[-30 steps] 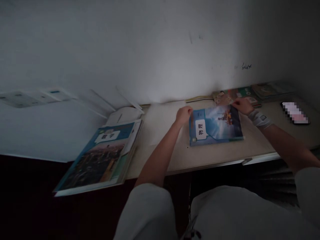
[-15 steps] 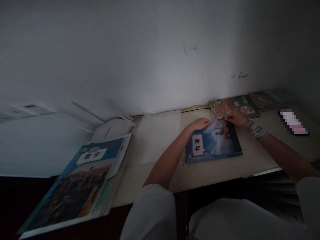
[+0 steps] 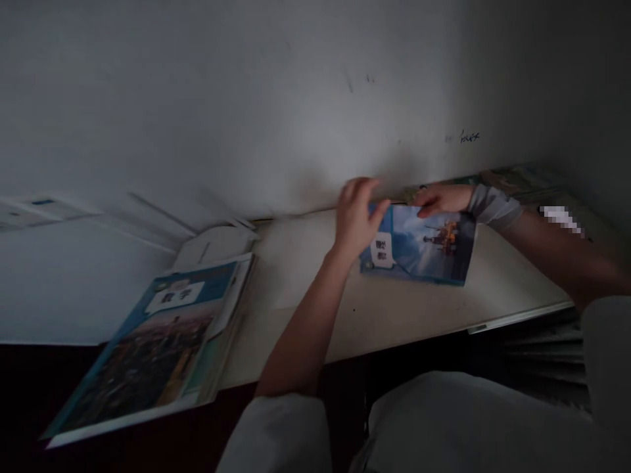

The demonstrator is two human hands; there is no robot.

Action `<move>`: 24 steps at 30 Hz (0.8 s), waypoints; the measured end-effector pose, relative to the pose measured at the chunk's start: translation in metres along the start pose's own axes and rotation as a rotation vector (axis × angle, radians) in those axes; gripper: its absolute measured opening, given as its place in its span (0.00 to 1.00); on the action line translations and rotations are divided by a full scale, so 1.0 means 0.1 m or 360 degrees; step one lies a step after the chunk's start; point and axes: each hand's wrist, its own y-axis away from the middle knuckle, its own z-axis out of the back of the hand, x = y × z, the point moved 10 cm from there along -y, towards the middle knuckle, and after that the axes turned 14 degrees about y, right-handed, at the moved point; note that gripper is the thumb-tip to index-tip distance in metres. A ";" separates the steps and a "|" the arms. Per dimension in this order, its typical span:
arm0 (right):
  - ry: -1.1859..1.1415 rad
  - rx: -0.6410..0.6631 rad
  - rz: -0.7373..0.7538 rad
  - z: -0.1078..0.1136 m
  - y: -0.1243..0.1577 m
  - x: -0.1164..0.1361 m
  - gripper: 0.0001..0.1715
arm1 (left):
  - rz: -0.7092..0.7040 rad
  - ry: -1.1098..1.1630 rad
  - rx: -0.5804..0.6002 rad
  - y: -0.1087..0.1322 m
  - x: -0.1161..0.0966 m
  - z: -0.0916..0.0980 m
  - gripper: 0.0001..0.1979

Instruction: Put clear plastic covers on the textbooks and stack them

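Observation:
A blue physics textbook (image 3: 409,256) with an oil-rig photo lies sideways before me, at the far part of the desk. My right hand (image 3: 446,197) grips its far edge, fingers bent over the cover. At the book's far left corner is my left hand (image 3: 357,217), fingers raised and thumb spread away from them. That thumb overlaps the corner; whether it presses there I cannot tell. Behind my right hand, other books (image 3: 517,177) lie along the wall, partly hidden.
A maths textbook (image 3: 152,355) tops a pile at the left, sticking out past the desk (image 3: 394,322). A phone (image 3: 562,218) with a blurred screen lies at the right, partly behind my forearm. The white wall (image 3: 296,118) borders the desk's far side.
The physics textbook has moved away from me, its left end more than its right. My left hand's fingers have risen and spread. My right hand now reaches farther over the cover.

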 end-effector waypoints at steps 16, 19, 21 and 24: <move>-0.1259 -0.0936 -0.0357 -0.14 1.52 -0.63 0.19 | 0.1188 0.2002 0.0018 0.75 0.46 -1.00 0.19; -0.1394 -0.0911 -0.0399 -0.28 1.62 -0.69 0.18 | 0.1337 0.2055 0.0015 0.92 0.46 -1.15 0.16; -0.1554 -0.0760 -0.0468 -0.51 1.65 -0.72 0.17 | 0.1471 0.2165 -0.0025 1.07 0.47 -1.25 0.15; -0.1792 -0.0373 -0.0607 -0.93 1.71 -0.72 0.17 | 0.1530 0.2284 0.0015 1.19 0.46 -1.27 0.15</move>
